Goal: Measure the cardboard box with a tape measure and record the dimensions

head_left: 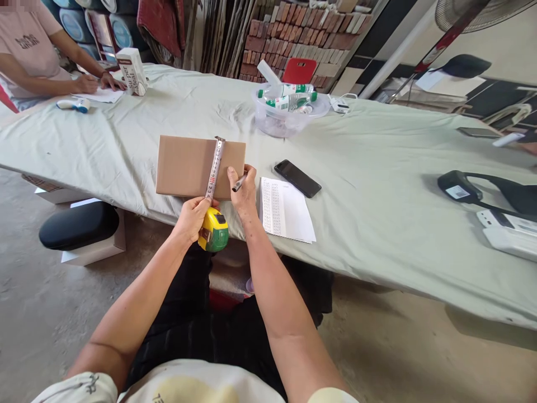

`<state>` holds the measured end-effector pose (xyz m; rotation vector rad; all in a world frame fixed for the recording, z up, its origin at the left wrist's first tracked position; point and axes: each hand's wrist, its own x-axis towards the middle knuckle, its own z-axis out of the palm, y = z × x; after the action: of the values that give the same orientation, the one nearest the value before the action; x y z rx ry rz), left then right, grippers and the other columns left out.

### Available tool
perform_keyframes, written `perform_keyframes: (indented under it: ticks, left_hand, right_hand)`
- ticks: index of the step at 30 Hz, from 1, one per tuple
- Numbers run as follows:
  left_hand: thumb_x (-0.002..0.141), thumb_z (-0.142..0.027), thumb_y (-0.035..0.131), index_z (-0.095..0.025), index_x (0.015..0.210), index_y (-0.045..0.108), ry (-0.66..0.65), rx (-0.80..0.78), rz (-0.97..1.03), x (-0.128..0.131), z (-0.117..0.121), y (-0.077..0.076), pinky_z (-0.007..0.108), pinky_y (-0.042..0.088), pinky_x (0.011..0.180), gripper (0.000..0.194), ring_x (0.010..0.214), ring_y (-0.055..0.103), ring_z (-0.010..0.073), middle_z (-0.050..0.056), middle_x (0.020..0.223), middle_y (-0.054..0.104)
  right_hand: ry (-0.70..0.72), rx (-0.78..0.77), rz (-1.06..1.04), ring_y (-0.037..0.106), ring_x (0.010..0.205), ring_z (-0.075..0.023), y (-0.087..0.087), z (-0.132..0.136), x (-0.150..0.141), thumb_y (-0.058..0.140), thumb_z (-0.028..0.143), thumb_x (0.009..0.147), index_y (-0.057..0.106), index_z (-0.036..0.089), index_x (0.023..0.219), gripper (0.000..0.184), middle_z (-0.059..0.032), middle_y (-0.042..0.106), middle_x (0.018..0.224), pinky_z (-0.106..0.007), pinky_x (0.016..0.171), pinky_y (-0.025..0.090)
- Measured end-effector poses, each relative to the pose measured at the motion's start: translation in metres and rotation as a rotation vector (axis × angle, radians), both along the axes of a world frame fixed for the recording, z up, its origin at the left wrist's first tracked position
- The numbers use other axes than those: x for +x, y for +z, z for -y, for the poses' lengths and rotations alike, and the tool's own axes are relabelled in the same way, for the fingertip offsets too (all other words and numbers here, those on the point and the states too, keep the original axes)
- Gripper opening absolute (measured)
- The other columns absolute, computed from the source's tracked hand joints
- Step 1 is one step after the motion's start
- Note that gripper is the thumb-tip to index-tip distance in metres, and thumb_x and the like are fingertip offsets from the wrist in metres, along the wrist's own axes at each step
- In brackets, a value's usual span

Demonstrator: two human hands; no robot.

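Note:
A brown cardboard box [184,165] lies near the table's front edge. Across its top runs the pulled-out blade of a yellow and green tape measure [215,229], its end hook at the box's far edge. My left hand [193,218] is closed, pinching the blade at the near edge, with the tape's case hanging just below. My right hand [244,190] is closed around a dark pen [239,182], its thumb resting on the box's right part. Right of this hand lies a sheet of paper [289,215] with handwritten columns, and beyond it a black phone [297,178].
A clear plastic basin [279,126] with bottles stands at the back. At the far left, a person's hands [98,83] are over paper beside a white box [132,71]. A black looped device [482,190] lies at the right. A black case [79,225] rests below the table.

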<state>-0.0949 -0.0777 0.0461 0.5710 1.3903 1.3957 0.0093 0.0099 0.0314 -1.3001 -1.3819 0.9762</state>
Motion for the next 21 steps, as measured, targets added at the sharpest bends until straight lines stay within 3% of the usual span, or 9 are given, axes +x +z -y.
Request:
perform_keyframes:
  ticks: [8, 12, 14, 17, 21]
  left_hand:
    - [0.062, -0.038, 0.076, -0.013, 0.069, 0.071, -0.005, 0.059, -0.014, -0.017, 0.001, 0.005, 0.022, 0.046, 0.047, 0.027, 0.049, 0.059, 0.0123, 0.007, 0.064, 0.071]
    - [0.062, -0.041, 0.078, -0.012, 0.074, 0.072, -0.062, 0.069, -0.013, -0.022, 0.003, 0.012, 0.025, 0.049, 0.049, 0.032, 0.052, 0.061, 0.0144, 0.008, 0.069, 0.072]
    - [0.062, -0.042, 0.079, -0.012, 0.074, 0.072, -0.084, 0.064, -0.047, -0.026, 0.006, 0.013, 0.024, 0.049, 0.049, 0.032, 0.052, 0.061, 0.0142, 0.008, 0.069, 0.072]
    - [0.063, -0.042, 0.078, -0.013, 0.073, 0.072, -0.082, 0.043, -0.118, -0.034, 0.010, 0.009, 0.023, 0.048, 0.047, 0.032, 0.051, 0.060, 0.0132, 0.007, 0.068, 0.071]
    - [0.070, -0.043, 0.073, -0.015, 0.073, 0.073, -0.182, 0.010, -0.288, -0.053, 0.018, 0.007, 0.022, 0.044, 0.042, 0.029, 0.047, 0.057, 0.0126, 0.007, 0.068, 0.071]
  right_hand:
    - [0.010, -0.096, 0.064, 0.067, 0.101, -0.0271, 0.010, -0.014, -0.001, 0.063, 0.059, 0.083, 0.048, 0.023, 0.107, 0.046, -0.0078, 0.069, 0.099, -0.043, 0.093, 0.050]
    - [-0.006, -0.155, 0.046, 0.064, 0.106, -0.0299, 0.005, -0.028, 0.004, 0.070, 0.065, 0.072, 0.049, 0.024, 0.097, 0.052, -0.0102, 0.069, 0.104, -0.047, 0.097, 0.047]
    - [-0.060, -0.187, 0.018, 0.063, 0.109, -0.0298, 0.001, -0.033, 0.010, 0.073, 0.059, 0.069, 0.050, 0.023, 0.098, 0.052, -0.0109, 0.068, 0.109, -0.048, 0.099, 0.046]
    - [-0.130, -0.216, -0.115, 0.062, 0.111, -0.0249, -0.004, -0.035, 0.025, 0.069, 0.050, 0.075, 0.049, 0.023, 0.105, 0.045, -0.0098, 0.065, 0.117, -0.043, 0.097, 0.049]
    - [-0.084, -0.115, -0.261, 0.063, 0.110, -0.0182, -0.004, -0.027, 0.048, 0.057, 0.055, 0.085, 0.050, 0.026, 0.105, 0.035, -0.0039, 0.064, 0.121, -0.034, 0.089, 0.052]
